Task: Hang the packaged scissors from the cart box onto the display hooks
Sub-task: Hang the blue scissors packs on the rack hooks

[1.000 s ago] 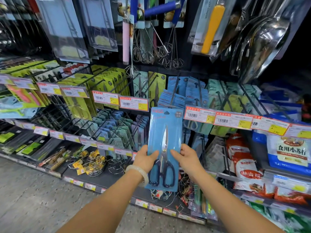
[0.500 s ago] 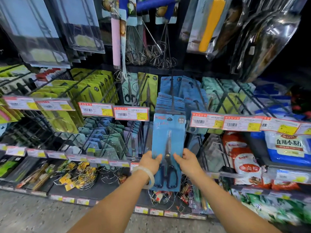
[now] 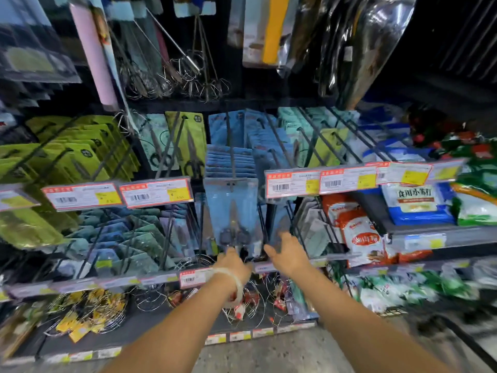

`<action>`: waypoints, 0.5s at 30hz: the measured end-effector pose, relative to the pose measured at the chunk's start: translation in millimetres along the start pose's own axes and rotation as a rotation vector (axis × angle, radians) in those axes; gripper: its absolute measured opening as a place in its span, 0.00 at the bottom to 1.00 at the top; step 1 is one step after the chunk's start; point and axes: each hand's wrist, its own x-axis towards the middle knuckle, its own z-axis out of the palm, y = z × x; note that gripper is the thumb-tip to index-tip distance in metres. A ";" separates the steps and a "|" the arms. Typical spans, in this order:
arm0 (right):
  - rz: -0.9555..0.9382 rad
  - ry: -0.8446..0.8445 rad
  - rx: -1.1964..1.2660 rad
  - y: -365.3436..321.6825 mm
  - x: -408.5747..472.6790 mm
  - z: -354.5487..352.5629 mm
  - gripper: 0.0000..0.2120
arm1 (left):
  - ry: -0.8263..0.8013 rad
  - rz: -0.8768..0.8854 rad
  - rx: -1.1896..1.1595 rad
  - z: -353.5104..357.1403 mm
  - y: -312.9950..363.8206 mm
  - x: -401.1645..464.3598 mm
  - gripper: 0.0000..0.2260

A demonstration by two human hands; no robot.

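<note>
The blue card pack of black-handled scissors (image 3: 233,211) hangs on the black metal display hook (image 3: 230,154), in front of other blue packs. Both grips are loose — the left hand (image 3: 233,261) and right hand (image 3: 289,253) wait just under it, fingers relaxed, holding nothing.

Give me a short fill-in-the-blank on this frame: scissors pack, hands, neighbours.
1. The card of the scissors pack on the hook is coloured ____.
2. The white bracelet sits on the ____ wrist.
3. The right hand has its fingers ____.
4. Packs left of the blue row, behind the price tags, are coloured ____.

Missing: blue; left; open; green
</note>
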 end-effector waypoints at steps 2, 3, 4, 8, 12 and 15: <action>-0.020 0.004 -0.121 24.4 -8.9 -11.7 0.27 | -0.011 0.111 0.203 15.4 19.3 -7.5 0.28; -0.031 0.014 -0.181 37.6 -13.9 -20.1 0.27 | -0.005 0.178 0.302 22.6 32.6 -12.6 0.29; -0.040 0.028 -0.242 51.6 -19.0 -30.0 0.27 | 0.004 0.246 0.394 28.8 48.4 -19.9 0.30; -0.045 0.117 -0.409 111.4 -43.3 -82.4 0.28 | 0.021 0.444 0.631 60.3 118.5 -48.9 0.31; 0.029 0.206 -0.452 180.6 -75.5 -143.9 0.29 | 0.028 0.631 0.722 107.1 192.6 -86.6 0.29; 0.136 0.271 -0.452 239.9 -109.7 -190.3 0.27 | 0.031 0.777 0.777 153.1 245.2 -118.8 0.28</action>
